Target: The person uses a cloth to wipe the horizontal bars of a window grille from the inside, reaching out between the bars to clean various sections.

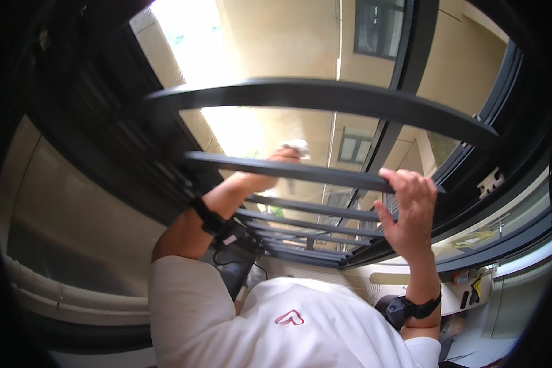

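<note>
My left hand [261, 181] reaches behind a dark metal window bar [313, 173] and grips a crumpled white wad [300, 148], perhaps tissue or cloth. The wad is blurred against the window glass [294, 126]; whether it touches the pane I cannot tell. Part of that hand is hidden by the bar. Further right, my right hand [409, 207] holds the same bar near its right end, fingertips over it and thumb below. Another thick bar [313, 94] crosses above both hands.
Several more bars [313, 223] run below in parallel. A dark window frame [386, 133] divides the view outside, where a beige wall [280, 41] stands. At lower right, a shelf [451, 294] carries yellow-and-black tool-like items [476, 287]. A black cable [225, 262] hangs beside my left arm.
</note>
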A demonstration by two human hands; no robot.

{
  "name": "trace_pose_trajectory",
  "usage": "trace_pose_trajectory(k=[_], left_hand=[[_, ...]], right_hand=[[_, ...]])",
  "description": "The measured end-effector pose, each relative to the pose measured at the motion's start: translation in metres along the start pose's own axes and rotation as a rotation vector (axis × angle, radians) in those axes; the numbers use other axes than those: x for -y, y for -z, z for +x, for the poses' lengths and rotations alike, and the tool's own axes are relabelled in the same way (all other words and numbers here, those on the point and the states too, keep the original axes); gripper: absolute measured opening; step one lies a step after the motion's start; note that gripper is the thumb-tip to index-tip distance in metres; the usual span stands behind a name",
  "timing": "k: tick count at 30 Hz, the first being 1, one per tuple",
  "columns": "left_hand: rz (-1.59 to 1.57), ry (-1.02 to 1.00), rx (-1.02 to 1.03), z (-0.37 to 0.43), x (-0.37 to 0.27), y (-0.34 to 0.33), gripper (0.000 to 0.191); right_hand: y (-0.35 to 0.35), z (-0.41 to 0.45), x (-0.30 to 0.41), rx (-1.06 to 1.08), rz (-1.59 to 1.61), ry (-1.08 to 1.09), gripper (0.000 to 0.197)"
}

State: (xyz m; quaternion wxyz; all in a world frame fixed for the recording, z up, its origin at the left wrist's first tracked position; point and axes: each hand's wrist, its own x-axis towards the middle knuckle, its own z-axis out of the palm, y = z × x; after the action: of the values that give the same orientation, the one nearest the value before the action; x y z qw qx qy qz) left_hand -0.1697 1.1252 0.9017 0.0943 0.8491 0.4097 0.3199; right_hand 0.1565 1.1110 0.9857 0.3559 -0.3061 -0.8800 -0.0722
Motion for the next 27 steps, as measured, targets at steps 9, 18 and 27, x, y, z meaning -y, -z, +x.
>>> trace_pose_trajectory(k=[9,18,27], left_hand=[[0.328,0.894,0.417,-0.088,-0.003,0.083,0.02],[0.319,0.518,0.759,0.03,0.019,-0.017,0.028],[-0.093,-0.126,0.333,0.141,-0.086,-0.032,0.032]], right_hand=[[-0.009,0.003,0.002,-0.078,-0.029,-0.015,0.04],[-0.003,0.002,0.005,-0.018,0.045,-0.056,0.039],[-0.001,-0.001,0.001,-0.065,0.051,-0.067,0.041]])
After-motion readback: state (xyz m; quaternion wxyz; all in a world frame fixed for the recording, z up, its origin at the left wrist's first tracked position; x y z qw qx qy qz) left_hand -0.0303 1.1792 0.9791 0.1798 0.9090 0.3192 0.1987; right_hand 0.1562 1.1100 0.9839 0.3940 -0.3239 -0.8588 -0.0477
